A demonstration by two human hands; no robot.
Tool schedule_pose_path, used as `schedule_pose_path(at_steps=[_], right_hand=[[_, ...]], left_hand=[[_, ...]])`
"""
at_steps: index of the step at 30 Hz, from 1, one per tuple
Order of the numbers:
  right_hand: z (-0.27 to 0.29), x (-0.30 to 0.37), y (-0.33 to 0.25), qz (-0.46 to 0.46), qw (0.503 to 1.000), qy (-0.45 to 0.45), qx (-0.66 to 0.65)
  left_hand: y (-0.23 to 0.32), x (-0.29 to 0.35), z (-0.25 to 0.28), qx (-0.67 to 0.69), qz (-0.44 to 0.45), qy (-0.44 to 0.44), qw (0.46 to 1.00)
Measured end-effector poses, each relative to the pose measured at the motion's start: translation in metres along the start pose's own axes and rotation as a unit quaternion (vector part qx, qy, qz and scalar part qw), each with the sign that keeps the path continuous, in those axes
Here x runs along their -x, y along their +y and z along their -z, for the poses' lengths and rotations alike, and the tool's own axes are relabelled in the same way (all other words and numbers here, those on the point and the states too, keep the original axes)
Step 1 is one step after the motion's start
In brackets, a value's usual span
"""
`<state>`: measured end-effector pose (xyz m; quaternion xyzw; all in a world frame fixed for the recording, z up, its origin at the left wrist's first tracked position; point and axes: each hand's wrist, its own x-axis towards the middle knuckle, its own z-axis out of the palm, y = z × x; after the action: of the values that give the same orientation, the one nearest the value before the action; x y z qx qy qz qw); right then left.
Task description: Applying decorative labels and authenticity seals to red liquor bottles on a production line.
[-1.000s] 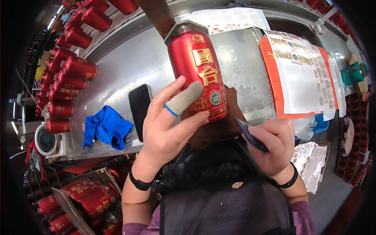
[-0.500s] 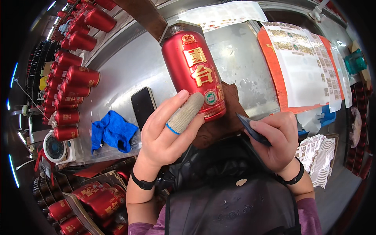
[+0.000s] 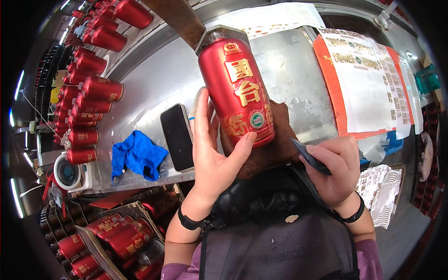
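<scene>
A red bottle (image 3: 233,88) with raised gold characters and a round green-and-white emblem lies in the middle, its neck set against a dark angular bracket (image 3: 203,39). Below its base is a brown cloth-like pad (image 3: 280,121). My left hand (image 3: 214,154) curls round the bottle's lower left side, thumb on the lower front and fingers partly hidden behind it. A finger there wears a fabric sleeve with a blue edge. My right hand (image 3: 336,165) pinches a dark, flat, pointed tool (image 3: 313,157), its tip just right of the bottle's base and apart from it.
Left of the bottle lie a black phone (image 3: 177,137) and a blue cloth (image 3: 139,155). Many red bottles (image 3: 100,88) line the far left; more sit in a crate (image 3: 112,242) below. Printed label sheets (image 3: 359,84) rest on an orange board at right. A small fan (image 3: 67,170) stands at left.
My left hand has shifted from the bottle's lower front to its left side, fingers now behind it and thumb in front. My right hand keeps hold of the tool, nearly still.
</scene>
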<state>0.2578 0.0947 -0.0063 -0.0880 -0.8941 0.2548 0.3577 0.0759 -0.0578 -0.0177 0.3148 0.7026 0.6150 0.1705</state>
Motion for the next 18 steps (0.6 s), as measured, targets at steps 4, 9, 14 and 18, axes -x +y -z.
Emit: schedule_pose_path(at_steps=[4, 9, 14, 18], right_hand=[[0.002, 0.003, 0.003, -0.014, 1.0, 0.005, 0.007], [0.001, 0.003, 0.004, -0.018, 1.0, 0.009, 0.001], [-0.001, 0.004, 0.005, -0.019, 1.0, 0.006, -0.009], [-0.001, 0.004, 0.005, -0.019, 1.0, 0.001, -0.015]], left_hand=[[-0.001, 0.003, -0.001, 0.05, 0.024, -0.002, 0.998], [-0.006, 0.004, -0.003, 0.112, 0.016, -0.01, 0.994], [-0.01, 0.008, -0.001, 0.142, 0.017, -0.004, 0.99], [-0.005, 0.007, -0.005, 0.032, 0.005, -0.008, 0.999]])
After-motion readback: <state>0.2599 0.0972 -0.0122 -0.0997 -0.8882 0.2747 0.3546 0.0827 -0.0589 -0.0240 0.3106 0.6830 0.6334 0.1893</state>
